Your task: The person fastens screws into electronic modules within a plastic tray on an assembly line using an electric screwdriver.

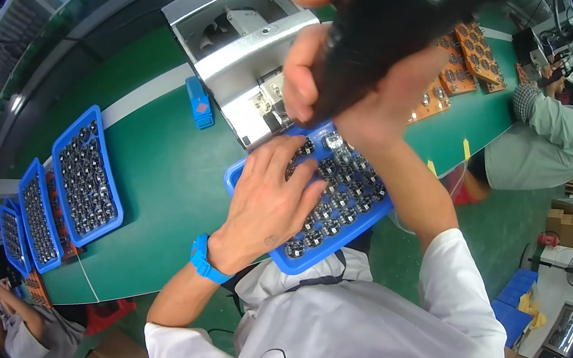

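Note:
A blue tray of small round black-and-clear parts lies at the table edge in front of me. My left hand, with a blue band at its wrist, reaches over the tray's left side. Its fingers are stretched and apart, their tips at the parts by the far rim; anything under them is hidden. Up close, a large black tool with a silvery plate fills the upper right. My right hand is closed round it, above the tray's far right corner. The tool's exact kind cannot be made out.
A silver machine stands beyond the tray, a blue clamp-like block beside it. More filled blue trays line the green table at left. Orange boards with round parts lie at right. Other people sit on both sides.

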